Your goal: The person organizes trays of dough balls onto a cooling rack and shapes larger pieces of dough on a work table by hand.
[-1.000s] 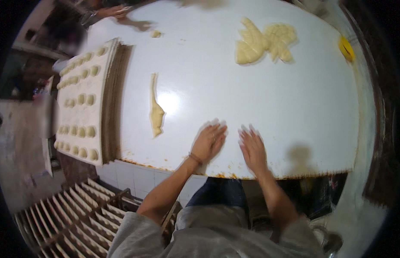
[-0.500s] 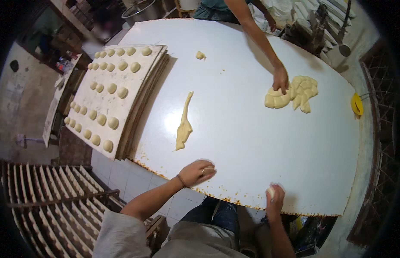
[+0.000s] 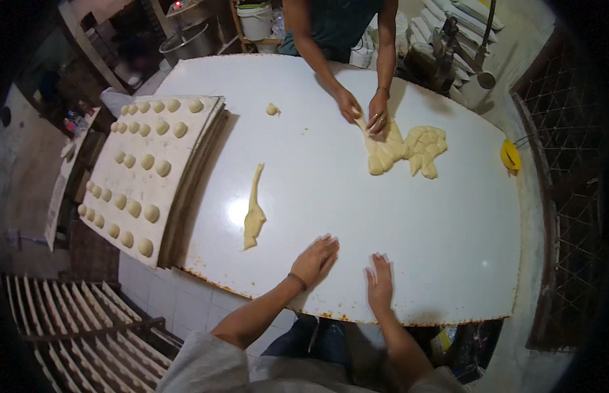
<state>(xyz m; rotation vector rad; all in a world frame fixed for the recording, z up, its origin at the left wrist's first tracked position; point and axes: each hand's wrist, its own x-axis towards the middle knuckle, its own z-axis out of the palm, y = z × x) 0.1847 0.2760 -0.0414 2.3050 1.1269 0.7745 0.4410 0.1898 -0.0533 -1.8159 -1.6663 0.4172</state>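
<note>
Both my hands are over the near part of the white table [image 3: 330, 203]. My left hand [image 3: 315, 262] lies palm down with its fingers stretched out; whatever may be beneath the palm is hidden. To its right, my right hand [image 3: 380, 285] is open, fingers pointing away from me and thumb apart, with no dough showing in it. A long, thin-tailed strip of dough [image 3: 254, 219] lies beyond and left of my left hand. At the far side a co-worker's hands [image 3: 363, 116] pull at a scored slab of dough [image 3: 385, 150]; another scored piece [image 3: 425, 149] lies beside it.
Stacked boards [image 3: 137, 187] bearing rows of dough balls stand on the table's left. A small dough lump [image 3: 272, 109] lies toward the back. A yellow scraper-like thing [image 3: 510, 156] is at the right edge. Racks [image 3: 88, 321] with slats stand at the lower left.
My hands have moved inward from the near edge and closer together; the right hand's fingers have straightened. The co-worker's second hand has come to the slab, which is now pulled upward. The view has shifted.
</note>
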